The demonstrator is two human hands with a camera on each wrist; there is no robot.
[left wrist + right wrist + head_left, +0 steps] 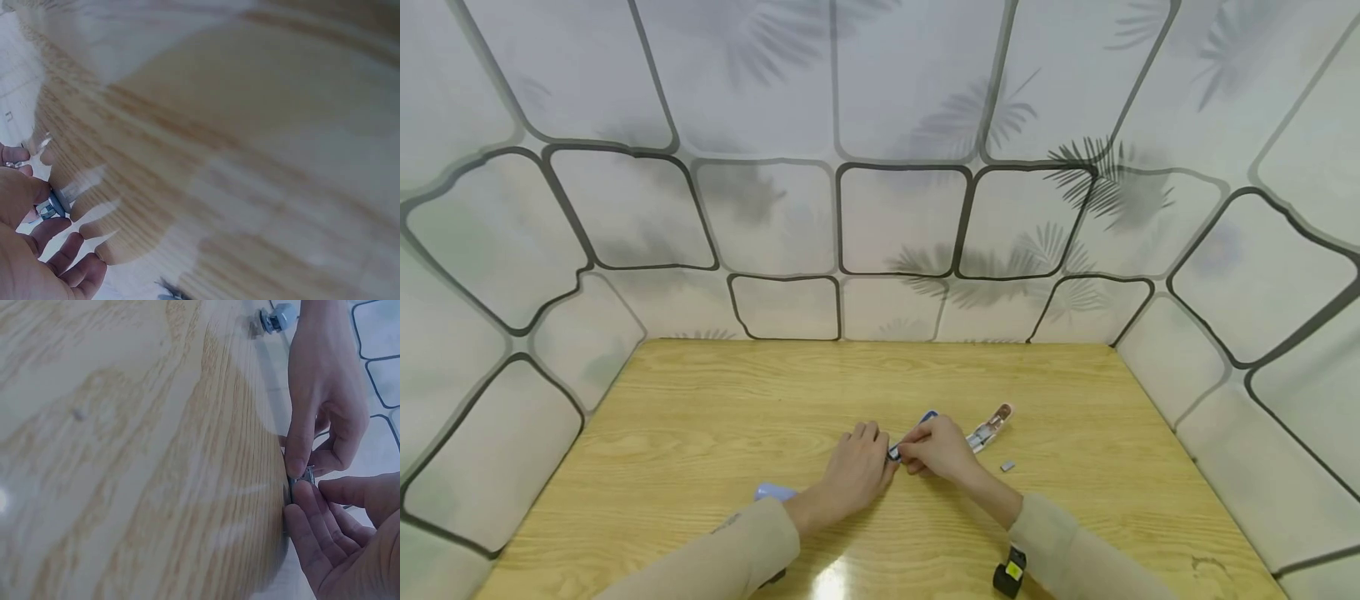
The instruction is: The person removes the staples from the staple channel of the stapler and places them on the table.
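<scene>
Both hands meet over a slim blue and silver stapler (928, 416) on the wooden table. My left hand (857, 462) holds its near end, the thumb against the side and the other fingers bent beside it. In the left wrist view the blue and silver end of the stapler (56, 206) shows between thumb and fingers. My right hand (942, 450) pinches at the silver inner part (306, 475) with thumb and fingertips; whether a small piece is in that pinch I cannot tell. The right hand hides the stapler's middle.
Just right of the right hand lies an opened white and brownish stapler-like device (990, 427). A small grey block (1007, 466) sits nearer, looking like a strip of staples. A lavender-blue rounded object (773, 492) lies behind the left wrist. Patterned cloth walls (895, 221) surround the table (715, 400).
</scene>
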